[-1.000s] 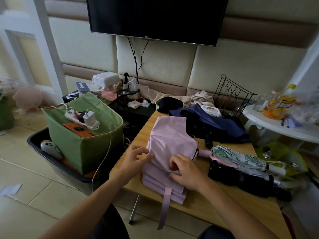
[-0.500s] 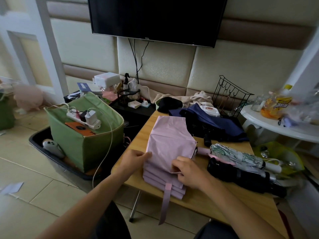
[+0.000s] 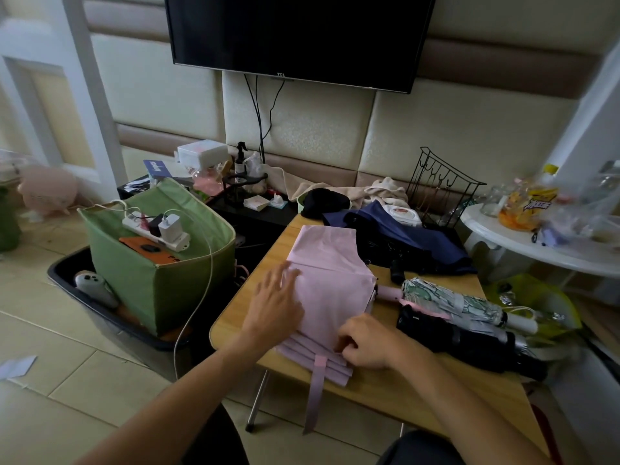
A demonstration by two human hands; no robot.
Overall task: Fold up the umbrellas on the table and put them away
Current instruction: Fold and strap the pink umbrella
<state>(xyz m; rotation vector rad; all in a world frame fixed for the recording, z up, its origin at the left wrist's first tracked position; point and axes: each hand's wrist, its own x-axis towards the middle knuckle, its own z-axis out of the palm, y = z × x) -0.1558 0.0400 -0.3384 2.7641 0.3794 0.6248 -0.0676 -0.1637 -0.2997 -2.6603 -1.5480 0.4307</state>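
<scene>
A pink umbrella (image 3: 330, 280) lies flat on the wooden table (image 3: 402, 391), its canopy pleated into layers and its strap (image 3: 317, 394) hanging over the front edge. My left hand (image 3: 275, 307) lies flat with spread fingers on the canopy's left side. My right hand (image 3: 365, 344) has curled fingers pinching the fabric folds near the front edge. To the right lie a folded patterned umbrella (image 3: 463, 302) and a folded black umbrella (image 3: 469, 340). A navy umbrella (image 3: 412, 236) sprawls unfolded at the back.
A green fabric bin (image 3: 151, 273) with a power strip on top stands in a black tray on the floor, left of the table. At the back right stands a black wire rack (image 3: 443, 182). A white round table (image 3: 536, 246) with bags stands on the right.
My left hand slid up and away along the pink canopy's left side and opened flat. My right hand stayed at the folds near the front edge.
</scene>
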